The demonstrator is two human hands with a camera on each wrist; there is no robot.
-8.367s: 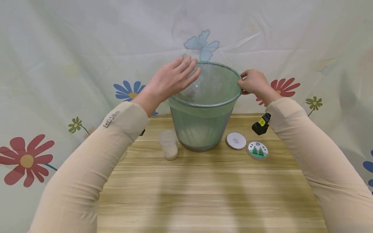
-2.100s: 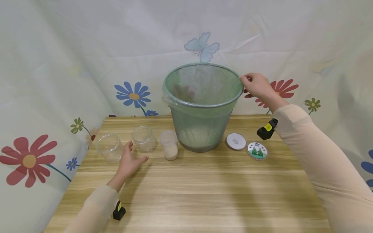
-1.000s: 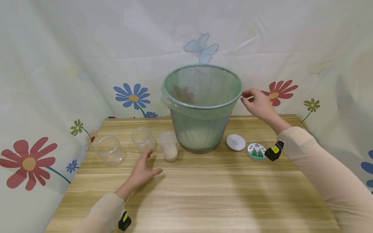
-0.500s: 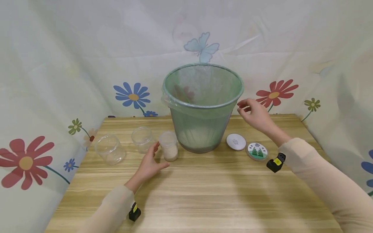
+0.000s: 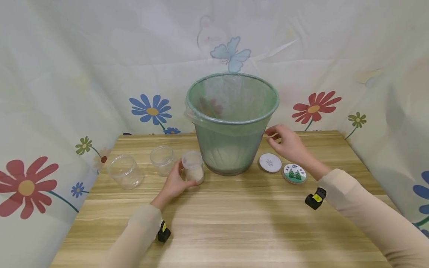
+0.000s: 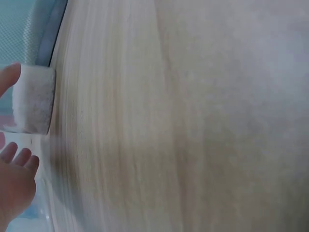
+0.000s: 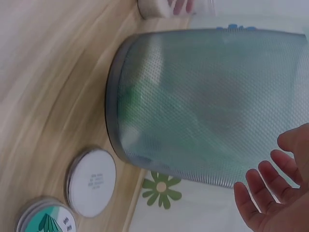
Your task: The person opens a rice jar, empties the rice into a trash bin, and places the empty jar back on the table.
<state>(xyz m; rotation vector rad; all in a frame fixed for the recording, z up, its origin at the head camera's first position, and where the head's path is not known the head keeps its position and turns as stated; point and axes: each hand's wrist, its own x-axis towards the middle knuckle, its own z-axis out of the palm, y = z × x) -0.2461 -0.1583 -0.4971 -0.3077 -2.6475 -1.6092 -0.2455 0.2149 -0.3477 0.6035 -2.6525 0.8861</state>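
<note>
My left hand [image 5: 175, 182] is around the near left side of a small clear jar [image 5: 194, 175] partly filled with whitish grains. Its thumb lies across the jar's front, while in the left wrist view the other fingers [image 6: 21, 157] show a gap from the jar [image 6: 36, 99]. My right hand [image 5: 287, 143] hovers beside the lower right side of a mesh wastebasket [image 5: 231, 149], fingers loosely bent and holding nothing. A thin green bag [image 5: 231, 128] lines the basket and folds over its rim. Two clear jars [image 5: 125, 173] [image 5: 162, 160] stand to the left.
Right of the basket lie a white round lid [image 5: 270, 163] with small print and a round lid with a green picture [image 5: 294, 174]. The wooden table [image 5: 228, 223] meets a flowered curtain [image 5: 100, 74] at the back and sides.
The left hand came down from the basket's rim, past the two clear jars, to the jar of grains. The right hand let go of the rim and lowered beside the basket.
</note>
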